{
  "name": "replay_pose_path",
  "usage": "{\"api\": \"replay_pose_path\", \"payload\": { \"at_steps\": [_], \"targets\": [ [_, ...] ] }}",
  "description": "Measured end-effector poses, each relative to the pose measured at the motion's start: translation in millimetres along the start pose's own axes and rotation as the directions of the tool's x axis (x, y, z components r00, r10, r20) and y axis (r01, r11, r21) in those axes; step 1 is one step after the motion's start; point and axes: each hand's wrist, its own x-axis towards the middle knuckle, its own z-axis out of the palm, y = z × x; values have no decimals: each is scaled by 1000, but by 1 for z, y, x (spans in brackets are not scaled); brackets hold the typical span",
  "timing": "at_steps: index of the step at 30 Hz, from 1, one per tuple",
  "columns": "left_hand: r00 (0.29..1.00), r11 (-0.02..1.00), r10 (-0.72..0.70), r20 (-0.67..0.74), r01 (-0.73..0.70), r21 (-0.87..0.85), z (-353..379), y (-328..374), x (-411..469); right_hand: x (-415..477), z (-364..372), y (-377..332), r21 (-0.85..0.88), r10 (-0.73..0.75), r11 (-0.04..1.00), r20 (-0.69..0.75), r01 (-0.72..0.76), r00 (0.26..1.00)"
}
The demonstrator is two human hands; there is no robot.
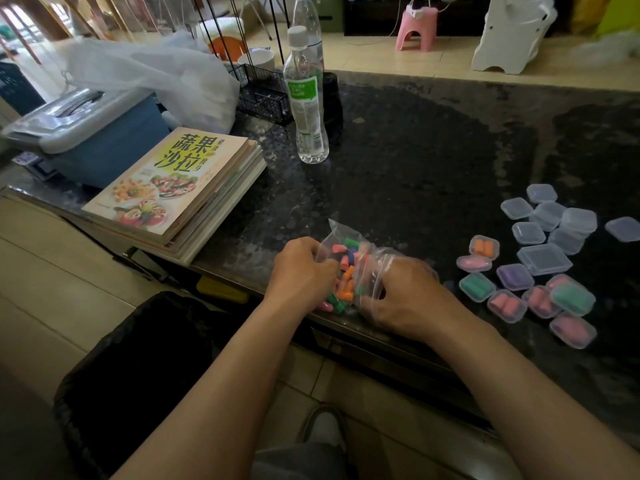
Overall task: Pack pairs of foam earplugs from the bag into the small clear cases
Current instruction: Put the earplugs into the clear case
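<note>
Counter (433, 150): dark speckled stone, and everything below lies on it.
Books (180, 188): a stack at my far left, well apart from the work.
Bottle (306, 109): clear plastic, upright behind the bag and not touching it.
Bag (341, 237): thin clear plastic, crumpled, at the counter's near edge between my hands. I judge it limp and slick. It is best held by the film at the mouth, since squeezing the belly would shove the plugs about.
Left hand (301, 268): the fingers are curled onto the bag's left side, gripping the film.
Right hand (398, 292): the fingers are curled into the film at the bag's right side, with plastic lying over the knuckles. I cannot tell whether the fingertips are inside the mouth.
Empty cases (528, 233): small clear lidded squares in a loose heap to my right, some stacked. They look light and rigid, likely to skate on the stone, so I would pinch them by the edges.
Filled cases (477, 287): closed, just nearer me than the empties — pink, purple, teal and orange pairs show through.
Earplugs (346, 285): short foam plugs in orange, pink, teal and blue, jumbled in the bag. I expect them to be featherlight and squashy — a gentle fingertip pinch, two of one colour at a time.
</note>
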Motion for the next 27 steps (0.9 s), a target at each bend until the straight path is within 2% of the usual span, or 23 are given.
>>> {"api": "replay_pose_path", "payload": {
  "at_steps": [5, 13, 20, 27],
  "targets": [
    [1000, 1000, -10, -16, 10, -11, 1, 0, -1, -2, -1, -1, 14, -50, 999, 23, 50, 998],
    [999, 1000, 5, -47, -6, -19, 2, 1, -2, -4, -3, 5, 149, -35, 988, 6, 34, 999],
    [997, 999, 31, -64, -33, -21, 3, 2, -4, -6, -3, -1, 52, -89, 995, -9, 90, 996],
    [995, 1000, 16, -102, -18, -24, -1, 2, -2, -8, -16, 5, 375, 72, 925, 3, -68, 997]
  ]
}}
